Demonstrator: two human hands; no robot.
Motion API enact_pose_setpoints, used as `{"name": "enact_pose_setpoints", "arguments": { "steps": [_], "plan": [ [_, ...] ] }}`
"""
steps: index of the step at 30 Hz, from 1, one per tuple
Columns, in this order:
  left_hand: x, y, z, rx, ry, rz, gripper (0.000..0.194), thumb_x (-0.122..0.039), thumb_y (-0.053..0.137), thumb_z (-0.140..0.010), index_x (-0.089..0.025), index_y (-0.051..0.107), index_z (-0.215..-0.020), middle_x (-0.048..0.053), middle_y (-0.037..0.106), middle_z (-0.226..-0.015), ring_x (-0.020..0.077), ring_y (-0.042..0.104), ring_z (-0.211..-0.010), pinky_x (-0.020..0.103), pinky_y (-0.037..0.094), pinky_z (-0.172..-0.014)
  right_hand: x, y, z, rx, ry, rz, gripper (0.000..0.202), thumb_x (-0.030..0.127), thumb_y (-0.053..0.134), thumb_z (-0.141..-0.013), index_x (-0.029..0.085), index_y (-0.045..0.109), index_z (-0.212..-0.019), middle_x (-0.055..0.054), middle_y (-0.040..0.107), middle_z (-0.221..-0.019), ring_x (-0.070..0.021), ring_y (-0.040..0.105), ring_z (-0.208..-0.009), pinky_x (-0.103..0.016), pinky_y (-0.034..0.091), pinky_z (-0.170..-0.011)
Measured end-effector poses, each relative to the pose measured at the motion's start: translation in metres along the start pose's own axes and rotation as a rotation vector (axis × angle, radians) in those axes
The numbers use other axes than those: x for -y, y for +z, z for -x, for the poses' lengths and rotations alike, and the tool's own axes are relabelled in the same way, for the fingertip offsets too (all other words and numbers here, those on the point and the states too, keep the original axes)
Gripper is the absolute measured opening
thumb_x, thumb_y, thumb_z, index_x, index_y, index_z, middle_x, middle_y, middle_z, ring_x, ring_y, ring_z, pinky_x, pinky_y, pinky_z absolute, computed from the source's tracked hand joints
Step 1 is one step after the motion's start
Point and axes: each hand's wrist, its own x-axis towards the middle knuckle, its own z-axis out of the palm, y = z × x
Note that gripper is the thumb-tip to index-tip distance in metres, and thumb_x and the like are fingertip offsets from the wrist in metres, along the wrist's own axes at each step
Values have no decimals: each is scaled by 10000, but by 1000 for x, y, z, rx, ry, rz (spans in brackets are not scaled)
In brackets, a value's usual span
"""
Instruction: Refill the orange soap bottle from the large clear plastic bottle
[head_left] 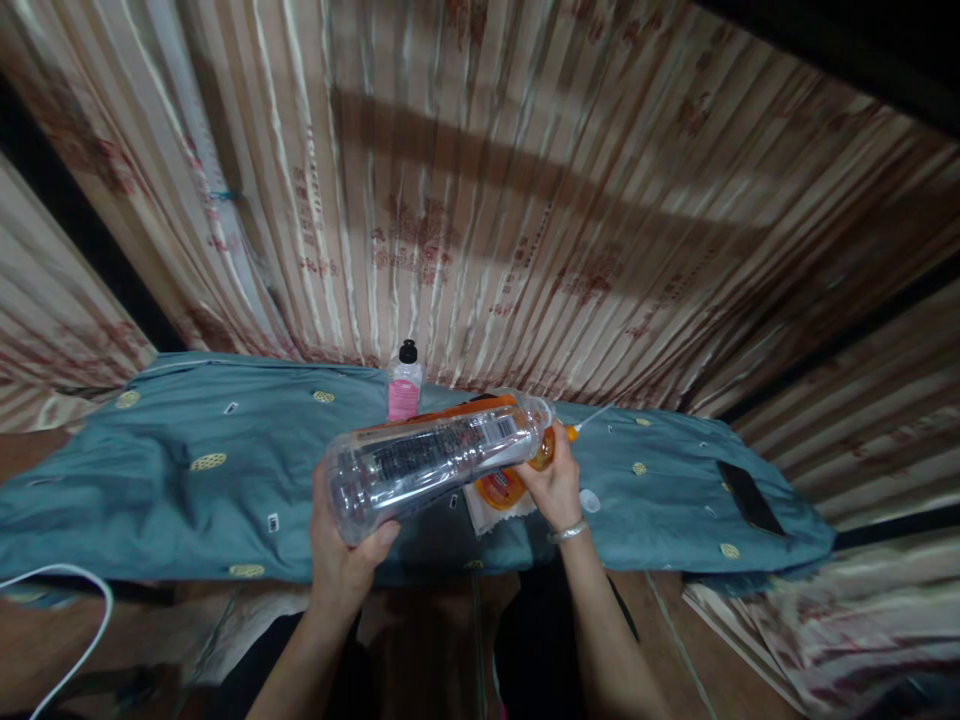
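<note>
A large clear plastic bottle (427, 465) with an orange label lies tilted across both hands, its neck toward the right. My left hand (341, 550) is wrapped around its base end. Close to the bottle's mouth, my right hand (555, 480) is closed on a small see-through container with amber liquid (541, 455), partly hidden by the fingers and the bottle. Below the large bottle a packet with an orange print (501, 492) shows on the cloth. An orange piece with a thin white tube (574, 432) appears just beyond my right hand.
A teal patterned cloth (240, 460) covers the bed-like surface. Behind the large bottle stands a small black-capped bottle with a pink label (404, 390). A small clear round cap (590, 500) lies right of my hand, and a dark phone (750, 498) farther right. Curtains (480, 200) hang behind.
</note>
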Motion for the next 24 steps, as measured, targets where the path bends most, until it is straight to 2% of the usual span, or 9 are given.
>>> {"name": "enact_pose_setpoints", "arguments": {
  "steps": [3, 15, 19, 24],
  "plan": [
    [1, 1, 0, -43, 9, 4, 836, -623, 819, -607, -169, 597, -1274, 155, 734, -1144, 357, 724, -986, 484, 612, -836, 1, 0, 0, 0, -11, -5, 682, 393, 786, -753, 190, 548, -1359, -115, 737, -1194, -280, 741, -1026, -423, 590, -943],
    [5, 0, 1, -35, 24, 19, 854, -567, 814, -634, -160, 574, -1346, 154, 731, -1166, 351, 732, -999, 477, 620, -834, 0, 1, 0, -17, -30, 10, 696, 394, 798, -753, 197, 554, -1375, -110, 736, -1209, -274, 731, -1054, -415, 584, -958],
    [9, -3, 2, 19, 28, 18, 806, -515, 827, -650, -176, 577, -1337, 162, 716, -1209, 344, 720, -1036, 468, 611, -865, 0, 0, 0, 0, -26, 0, 700, 390, 793, -756, 201, 544, -1383, -105, 736, -1220, -272, 731, -1062, -414, 587, -957],
    [3, -1, 1, -14, -11, 18, 830, -564, 808, -638, -183, 574, -1338, 154, 713, -1202, 345, 714, -1035, 488, 597, -887, 1, 0, 0, -8, -42, 0, 681, 403, 777, -769, 195, 547, -1375, -107, 736, -1209, -270, 727, -1061, -412, 584, -956]
  ]
}}
